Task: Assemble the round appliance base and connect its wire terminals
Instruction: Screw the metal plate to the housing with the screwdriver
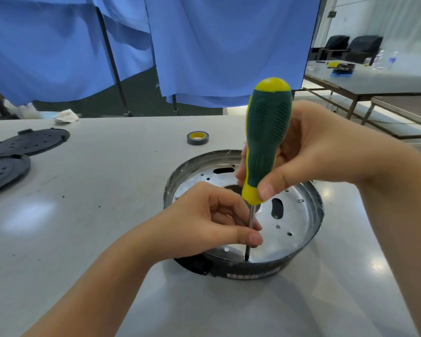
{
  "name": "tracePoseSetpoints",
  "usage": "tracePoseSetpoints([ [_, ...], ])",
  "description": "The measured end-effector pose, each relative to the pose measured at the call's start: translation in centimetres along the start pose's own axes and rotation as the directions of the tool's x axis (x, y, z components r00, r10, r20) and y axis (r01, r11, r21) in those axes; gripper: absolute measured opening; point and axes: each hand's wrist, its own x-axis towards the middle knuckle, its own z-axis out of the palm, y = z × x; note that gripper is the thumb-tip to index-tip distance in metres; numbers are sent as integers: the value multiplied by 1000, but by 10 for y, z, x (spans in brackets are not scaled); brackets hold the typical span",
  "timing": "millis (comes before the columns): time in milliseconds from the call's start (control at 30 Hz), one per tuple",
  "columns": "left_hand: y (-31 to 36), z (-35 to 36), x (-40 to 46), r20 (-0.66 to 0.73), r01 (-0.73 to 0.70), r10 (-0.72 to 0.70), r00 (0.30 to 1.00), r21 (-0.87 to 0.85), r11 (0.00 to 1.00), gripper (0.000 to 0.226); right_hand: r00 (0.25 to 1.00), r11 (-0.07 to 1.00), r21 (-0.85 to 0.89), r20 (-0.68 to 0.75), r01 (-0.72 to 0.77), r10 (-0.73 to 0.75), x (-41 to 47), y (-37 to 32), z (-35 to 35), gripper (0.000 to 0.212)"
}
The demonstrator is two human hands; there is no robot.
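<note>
Base [301, 229]: 1 | screwdriver [267, 137]: 1, both hands | covers: 2

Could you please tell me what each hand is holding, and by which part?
Both hold the screwdriver: right hand grips its handle, left hand pinches its metal shaft.

grey table [88, 239] carries round base [309, 249], tape roll [197, 137], two black discs [29, 141]

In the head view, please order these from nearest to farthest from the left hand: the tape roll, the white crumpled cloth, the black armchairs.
1. Grey tape roll with yellow core, on the table beyond the left hand.
2. White crumpled cloth, at the table's far left edge.
3. Black armchairs, far right background.
</note>
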Motion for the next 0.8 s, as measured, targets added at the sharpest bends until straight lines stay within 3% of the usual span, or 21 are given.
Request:
tracePoseSetpoints([
  [100,0,0,0,5,-14,15,1000,-20,1000,11,994,997,-80,-102,14,-22,2,-2,3,35],
  [233,0,-2,0,13,-6,6,1000,-6,1000,10,989,990,-137,-132,45,-64,5,-2,7,43],
  [467,1,-4,1,25,28,-28,999,-5,1000,10,992,989,140,125,-44,26,2,11,-8,56],
  [800,-1,-1,0,38,49,-47,998,-63,997,15,995,999,34,-96,-10,13,5,7,-2,35],
])
